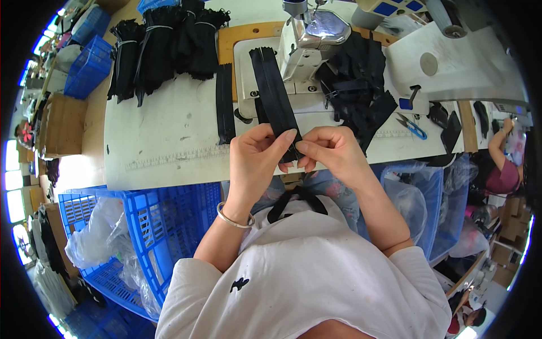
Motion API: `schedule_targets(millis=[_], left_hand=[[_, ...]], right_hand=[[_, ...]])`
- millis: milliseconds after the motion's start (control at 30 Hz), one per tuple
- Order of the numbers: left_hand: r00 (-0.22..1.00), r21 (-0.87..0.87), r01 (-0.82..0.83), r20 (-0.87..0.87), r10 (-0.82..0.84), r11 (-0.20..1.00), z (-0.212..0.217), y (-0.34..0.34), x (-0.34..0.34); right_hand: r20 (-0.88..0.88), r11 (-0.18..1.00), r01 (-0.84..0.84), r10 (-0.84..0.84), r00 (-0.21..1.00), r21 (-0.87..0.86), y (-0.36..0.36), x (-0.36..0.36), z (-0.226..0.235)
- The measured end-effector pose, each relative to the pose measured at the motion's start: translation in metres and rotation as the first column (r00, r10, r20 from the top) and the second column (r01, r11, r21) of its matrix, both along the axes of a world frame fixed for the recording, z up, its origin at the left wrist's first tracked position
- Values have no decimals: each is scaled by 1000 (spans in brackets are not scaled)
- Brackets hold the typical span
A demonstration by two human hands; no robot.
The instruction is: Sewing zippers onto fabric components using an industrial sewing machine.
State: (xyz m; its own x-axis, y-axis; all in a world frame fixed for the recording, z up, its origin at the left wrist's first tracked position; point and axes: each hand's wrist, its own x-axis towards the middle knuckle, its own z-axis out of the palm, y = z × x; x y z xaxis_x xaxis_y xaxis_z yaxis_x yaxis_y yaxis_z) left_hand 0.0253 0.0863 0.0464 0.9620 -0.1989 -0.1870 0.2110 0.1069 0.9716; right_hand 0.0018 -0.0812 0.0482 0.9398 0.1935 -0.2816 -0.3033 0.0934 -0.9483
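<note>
Between my two hands is a black zipper (272,90), its near end pinched in the fingers and its far end reaching up beside the sewing machine head (309,51). My left hand (257,155) grips the zipper's left edge, thumb on top. On the other edge my right hand (333,150) is closed in a pinch at the same end. Another black zipper (224,104) lies flat on the white table just left of the held one. A loose heap of black zippers (355,73) sits right of the machine.
Tied bundles of black zippers (158,48) lie at the table's far left. Blue-handled thread snips (415,129) rest at the right. A blue plastic crate (141,226) with clear bags stands below left, and a blue bin (432,198) below right. A co-worker's arm (498,147) shows far right.
</note>
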Motion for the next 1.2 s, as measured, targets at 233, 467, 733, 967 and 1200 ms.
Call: schedule_targets(millis=[233,467,733,967,1200], left_hand=[[979,30,-17,203,11,999,23,-5,42],[988,-270,151,31,-149,951,33,-9,55],[972,-405,234,63,-229,884,45,-18,74],[986,-314,160,93,-137,936,54,-26,86],[985,-311,167,88,-146,936,59,-30,91]], right_hand=[[151,991,104,-91,984,-79,0,2,16],[287,964,233,-189,939,-130,-2,-5,28],[357,948,291,-229,906,-132,3,5,36],[407,945,321,-268,873,-67,5,15,38],[411,946,325,-287,865,-23,7,21,41]])
